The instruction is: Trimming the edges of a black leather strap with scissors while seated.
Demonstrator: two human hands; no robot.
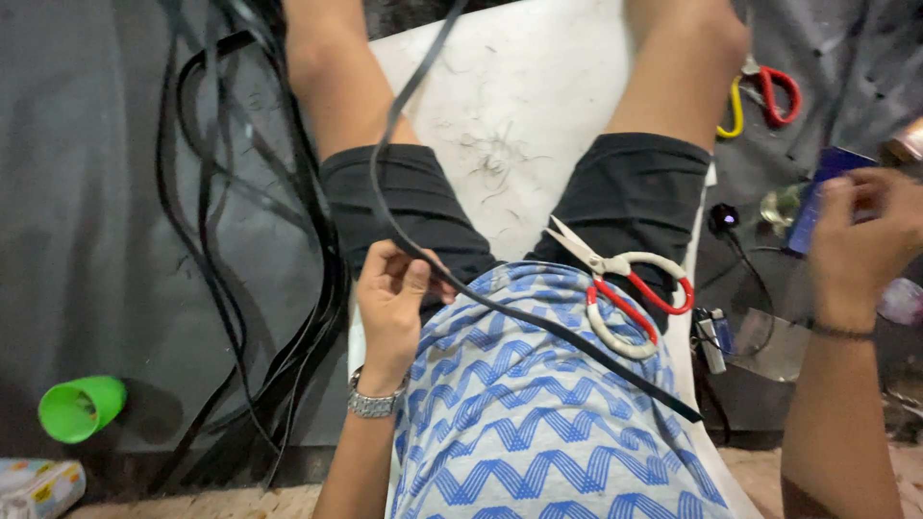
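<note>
- Left hand [392, 293]: near centre, fingers curled shut, pinching a black strap [423, 255] against the thigh; metal wristwatch [370, 399] on the wrist.
- Black strap: narrow and flat; runs from the far edge down to the left hand, then crosses the lap rightward, its free end near right, over the patterned shirt [538, 423].
- Right hand [860, 240]: far right, well apart from the strap, fingers bent around a dark blue box [817, 197]; how firmly it grips, cannot tell.
- Scissors [625, 288], white and red handles: resting on the right thigh, blades closed, pointing far-left.
- Second scissors [764, 96], red and yellow handles: on the floor, far right.
- Bundle of black straps [240, 240]: looped on the grey mat, left.
- Green cup [82, 408]: lying on its side, near left.
- White board [519, 115]: between the legs, strewn with dark fibre scraps.
</note>
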